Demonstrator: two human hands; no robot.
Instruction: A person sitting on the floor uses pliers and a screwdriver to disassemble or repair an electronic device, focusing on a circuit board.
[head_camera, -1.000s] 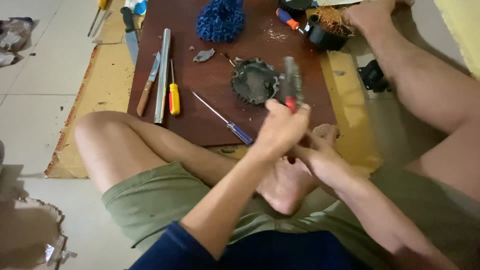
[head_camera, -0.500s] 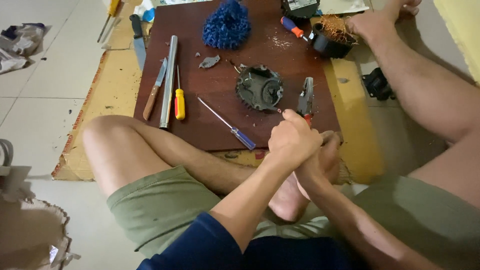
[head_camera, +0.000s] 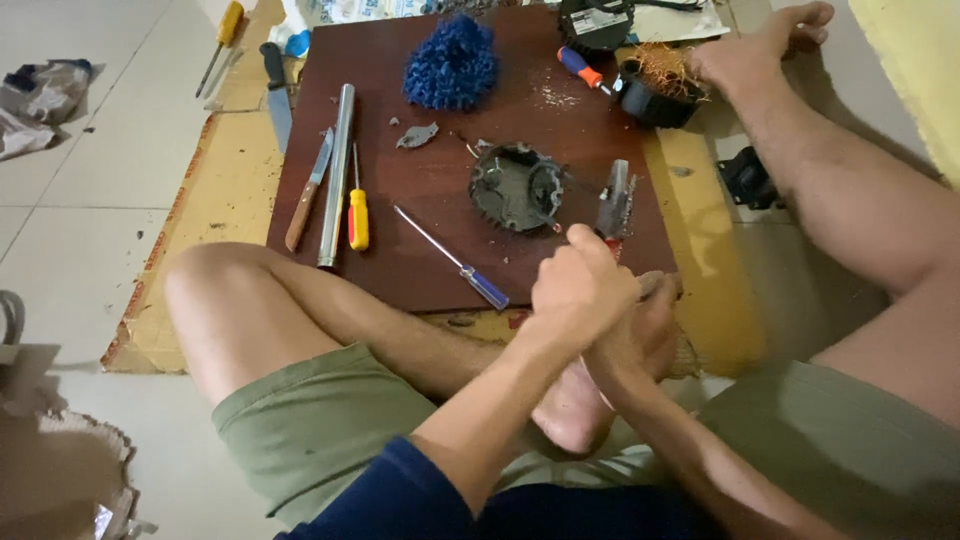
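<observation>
The floor (head_camera: 70, 200) is made of pale tiles with thin lines between them. A flat brown cardboard sheet (head_camera: 215, 200) lies on it. A dark brown wooden board (head_camera: 420, 190) lies on the cardboard.

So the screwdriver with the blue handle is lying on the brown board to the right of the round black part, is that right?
Not quite. The head view shows the blue-handled screwdriver lying on the brown board to the left of the round black part, not the right. It lies between that part and the yellow-handled screwdriver.
</observation>
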